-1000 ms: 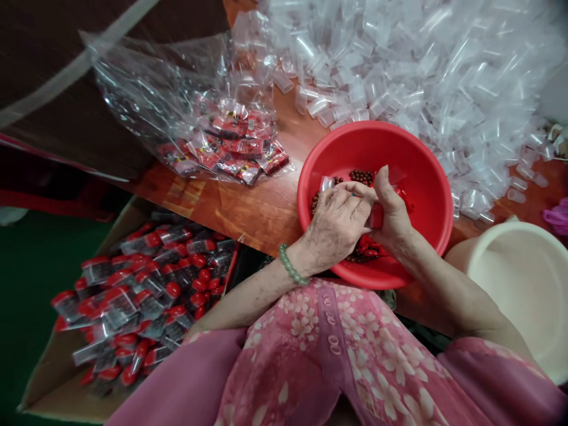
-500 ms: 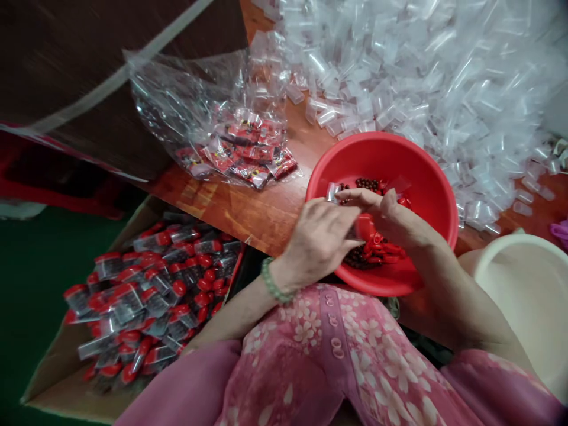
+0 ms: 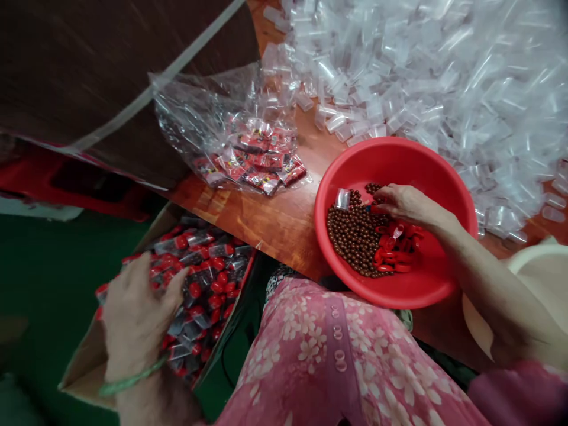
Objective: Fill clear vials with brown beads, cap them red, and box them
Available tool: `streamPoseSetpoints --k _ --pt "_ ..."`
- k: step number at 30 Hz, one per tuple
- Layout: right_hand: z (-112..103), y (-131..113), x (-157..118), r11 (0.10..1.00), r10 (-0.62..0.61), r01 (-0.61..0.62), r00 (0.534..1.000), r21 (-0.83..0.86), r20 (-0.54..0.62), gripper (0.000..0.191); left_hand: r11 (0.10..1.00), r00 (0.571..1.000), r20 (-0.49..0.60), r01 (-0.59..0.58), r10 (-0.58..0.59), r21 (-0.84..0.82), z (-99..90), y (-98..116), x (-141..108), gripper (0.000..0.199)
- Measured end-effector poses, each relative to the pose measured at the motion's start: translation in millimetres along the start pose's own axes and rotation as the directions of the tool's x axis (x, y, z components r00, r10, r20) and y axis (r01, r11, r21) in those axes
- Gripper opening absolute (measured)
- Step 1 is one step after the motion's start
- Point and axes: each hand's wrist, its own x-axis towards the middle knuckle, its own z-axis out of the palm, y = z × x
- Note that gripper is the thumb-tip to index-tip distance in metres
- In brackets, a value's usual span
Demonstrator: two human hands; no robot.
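Observation:
My left hand (image 3: 139, 307), slightly blurred, is over the cardboard box (image 3: 82, 373) on the left. Its thumb stands apart from its fingers, and I see nothing held in it. Under it lie many small clear containers with red caps (image 3: 195, 290). My right hand (image 3: 402, 204) reaches into the red bowl (image 3: 457, 183), its fingers drawn together and pointing down; what is between the fingertips is hidden. Beside it are small brown balls (image 3: 355, 236) and red plastic caps (image 3: 399, 254). A clear empty container (image 3: 342, 199) leans at the bowl's left inner side.
Clear plastic containers (image 3: 399, 77) form a large heap across the back of the wooden table (image 3: 284, 231). A clear bag with red printed packets (image 3: 261, 157) lies left of the bowl. At the right is a cream tub (image 3: 541, 266); a dark strapped carton (image 3: 102, 65) stands at upper left.
My left hand has left the bowl and moved down-left over the box. My right hand has lowered into the bowl, and the brown balls are now uncovered. The view has shifted slightly.

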Motion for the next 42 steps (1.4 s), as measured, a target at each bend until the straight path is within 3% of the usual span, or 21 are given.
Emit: streamPoseSetpoints --k 4,9,13,16,20,22,25,28,32,34,37,40,42 --pt "1 -19 11 0.996 -0.070 0.070 0.997 -0.056 -0.011 0.035 0.995 0.999 0.014 -0.047 0.046 0.082 41.6 7 56 0.047" --pt "-1 -49 29 0.987 -0.125 0.121 0.991 -0.107 -0.039 0.047 0.972 0.992 0.101 -0.094 0.073 0.216 95.6 -11 108 0.032" --pt "3 -59 42 0.980 -0.178 0.179 0.984 -0.085 0.026 0.045 0.907 0.975 0.202 -0.001 -0.092 0.421 132.0 -21 141 0.033" --pt "7 -59 42 0.975 -0.193 0.201 0.977 -0.090 0.088 0.046 0.884 0.951 0.216 0.101 -0.221 0.456 149.1 -28 149 0.036" --pt "4 -60 35 0.969 -0.198 0.215 0.969 -0.117 0.146 0.048 0.886 0.942 0.181 0.185 -0.283 0.426 155.7 -33 150 0.040" --pt "0 -58 33 0.974 -0.129 0.150 0.983 -0.168 0.134 0.048 0.881 0.940 0.153 0.217 -0.304 0.420 154.3 -32 153 0.046" --pt "-6 -49 37 0.961 0.030 -0.029 1.000 -0.277 0.000 0.046 0.869 0.924 0.184 0.226 -0.334 0.441 150.1 -30 159 0.046" --pt "-5 -41 42 0.940 0.090 -0.121 0.990 -0.319 -0.109 0.042 0.876 0.924 0.200 0.216 -0.326 0.431 147.3 -35 159 0.040" --pt "5 -45 42 0.973 0.003 0.012 0.998 -0.229 0.061 0.040 0.931 0.958 0.134 0.205 -0.255 0.303 149.1 -49 140 0.034" --pt "9 -53 37 0.980 -0.084 0.114 0.981 -0.166 0.176 0.038 0.959 0.979 0.083 0.165 -0.189 0.229 150.0 -54 127 0.030" --pt "13 -67 28 0.974 -0.184 0.211 0.950 -0.086 0.252 0.034 0.988 0.997 0.001 0.081 -0.082 0.128 150.2 -56 119 0.023" --pt "14 -74 22 0.963 -0.267 0.264 0.913 0.051 0.307 0.026 0.998 1.000 0.020 0.024 -0.025 0.052 152.0 -53 132 0.021" --pt "15 -73 20 0.953 -0.277 0.206 0.887 0.220 0.370 0.027 0.999 0.998 0.066 0.007 -0.010 0.050 155.8 -50 153 0.021"
